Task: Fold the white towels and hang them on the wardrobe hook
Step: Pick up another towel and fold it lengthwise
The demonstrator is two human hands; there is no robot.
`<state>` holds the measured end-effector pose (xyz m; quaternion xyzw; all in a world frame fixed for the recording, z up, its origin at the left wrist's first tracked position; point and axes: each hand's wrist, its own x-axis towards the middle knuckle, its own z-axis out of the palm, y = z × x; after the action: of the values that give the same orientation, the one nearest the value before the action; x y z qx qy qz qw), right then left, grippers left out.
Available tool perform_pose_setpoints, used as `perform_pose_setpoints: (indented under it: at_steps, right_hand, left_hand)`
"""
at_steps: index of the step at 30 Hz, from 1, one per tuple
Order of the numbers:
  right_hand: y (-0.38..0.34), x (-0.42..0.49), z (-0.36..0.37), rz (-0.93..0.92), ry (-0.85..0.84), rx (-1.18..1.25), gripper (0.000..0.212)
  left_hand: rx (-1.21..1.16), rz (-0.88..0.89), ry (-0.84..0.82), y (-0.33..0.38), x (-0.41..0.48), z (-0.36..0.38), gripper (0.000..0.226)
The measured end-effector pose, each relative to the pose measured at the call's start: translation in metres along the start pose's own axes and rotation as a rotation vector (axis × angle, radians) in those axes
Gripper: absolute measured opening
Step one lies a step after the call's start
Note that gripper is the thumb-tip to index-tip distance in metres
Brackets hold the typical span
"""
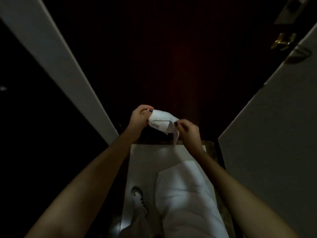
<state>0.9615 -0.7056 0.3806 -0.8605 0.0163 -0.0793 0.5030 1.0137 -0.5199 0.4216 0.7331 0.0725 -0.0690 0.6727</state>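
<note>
A small white towel (pixel 161 121) is held up in front of a dark wooden door (pixel 171 57). My left hand (pixel 139 117) grips its left end with curled fingers. My right hand (pixel 187 129) pinches its right corner, and a narrow strip of cloth hangs down below that hand. A larger white towel (pixel 187 194) hangs lower in the frame, under my right forearm; how it is held I cannot tell. No hook is visible in the dim light.
A white door frame (pixel 56 62) runs along the left and a grey-white door panel (pixel 274 126) stands open on the right. A brass handle (pixel 283 41) sits at the upper right. The pale floor (pixel 145 160) and one white shoe (pixel 137 196) show below.
</note>
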Motion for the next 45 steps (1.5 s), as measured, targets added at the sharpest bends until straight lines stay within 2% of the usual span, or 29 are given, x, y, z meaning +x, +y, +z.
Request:
perform_pose_setpoints:
  at_steps: [2, 4, 7, 8, 10, 13, 17, 23, 27, 32, 35, 37, 41, 45]
  right_hand:
    - [-0.052, -0.011, -0.019, -0.026, -0.011, 0.031, 0.013]
    - [-0.093, -0.024, -0.029, -0.062, -0.092, 0.056, 0.016]
    - [-0.14, -0.05, -0.026, -0.139, -0.262, 0.021, 0.047]
    - [-0.153, -0.061, -0.021, -0.167, -0.297, 0.021, 0.052]
    - [-0.18, -0.084, -0.012, -0.233, -0.325, 0.063, 0.044]
    - [-0.219, -0.114, -0.003, -0.333, -0.331, 0.125, 0.024]
    - [-0.267, -0.157, 0.002, -0.464, -0.394, 0.118, 0.014]
    - [-0.318, -0.259, 0.004, -0.739, -0.48, 0.075, 0.011]
    - [-0.336, -0.335, 0.007, -0.851, -0.586, -0.012, 0.011]
    - [-0.35, -0.421, 0.007, -0.836, -0.816, 0.046, 0.012]
    - [-0.35, -0.461, 0.004, -0.838, -0.828, 0.103, 0.002]
    - [-0.353, -0.485, 0.002, -0.83, -0.821, 0.125, 0.009]
    - [-0.367, -0.521, 0.005, -0.879, -0.806, 0.078, 0.016]
    - [-0.387, -0.543, 0.012, -0.814, -0.918, 0.176, 0.014]
  left_hand:
    - [-0.029, -0.006, -0.016, 0.037, -0.038, -0.019, 0.017]
    - [-0.101, -0.007, 0.032, 0.066, -0.073, -0.035, 0.019]
    - [-0.224, 0.004, 0.097, 0.098, -0.126, -0.058, 0.02]
    - [-0.251, 0.018, 0.105, 0.106, -0.145, -0.066, 0.019]
    - [-0.255, 0.06, 0.121, 0.119, -0.185, -0.082, 0.018]
    - [-0.108, 0.11, 0.176, 0.136, -0.241, -0.113, 0.029]
    - [0.062, 0.135, 0.236, 0.152, -0.32, -0.152, 0.045]
    - [0.141, 0.265, 0.36, 0.136, -0.466, -0.191, 0.022]
    - [0.17, 0.293, 0.574, 0.121, -0.565, -0.201, 0.011]
    - [0.176, 0.284, 0.812, 0.105, -0.672, -0.211, 0.01]
    - [0.103, 0.317, 0.975, 0.106, -0.729, -0.216, 0.009]
    - [0.106, 0.32, 1.026, 0.11, -0.762, -0.217, 0.009]
    - [0.295, 0.268, 1.108, 0.113, -0.82, -0.227, 0.005]
    - [0.36, 0.18, 1.297, 0.109, -0.878, -0.242, 0.005]
